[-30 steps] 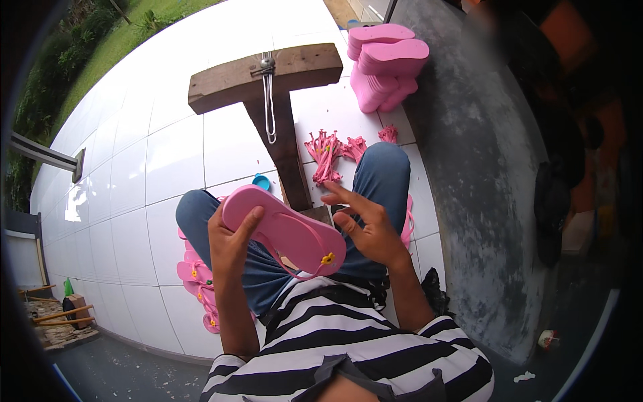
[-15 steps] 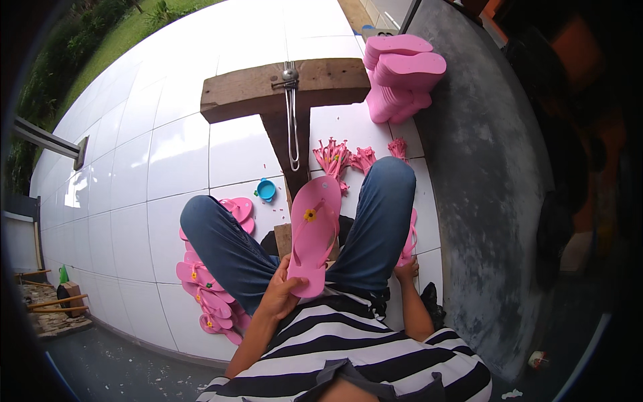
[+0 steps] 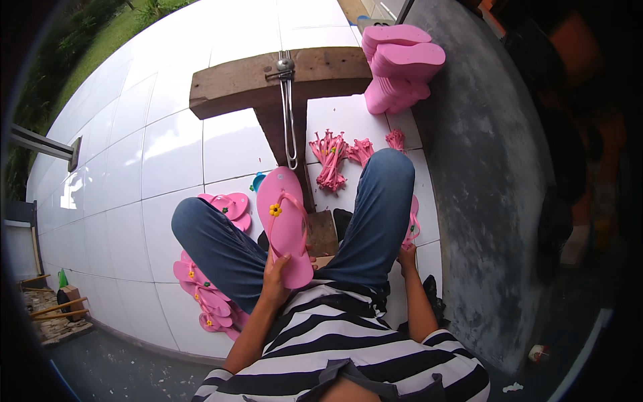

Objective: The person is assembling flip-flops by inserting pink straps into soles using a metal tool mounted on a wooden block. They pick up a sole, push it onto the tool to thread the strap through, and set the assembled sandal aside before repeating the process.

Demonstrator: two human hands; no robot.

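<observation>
Fingers of the left hand (image 3: 273,281) grip a smooth, oval-soled pink flip-flop (image 3: 283,229) by its heel, between blue denim knees (image 3: 392,177) before a T-shaped brown timber stand (image 3: 318,72); right hand (image 3: 406,257) touches another pink flip-flop (image 3: 414,216), its fingers' grip unclear.

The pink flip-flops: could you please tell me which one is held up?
The flip-flop in the left hand, with its yellow flower facing up; the other flip-flops are lower, down around the legs.

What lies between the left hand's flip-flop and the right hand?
In the head view, part of a brown wooden block, then the right leg in jeans; the right hand is beyond.
</observation>
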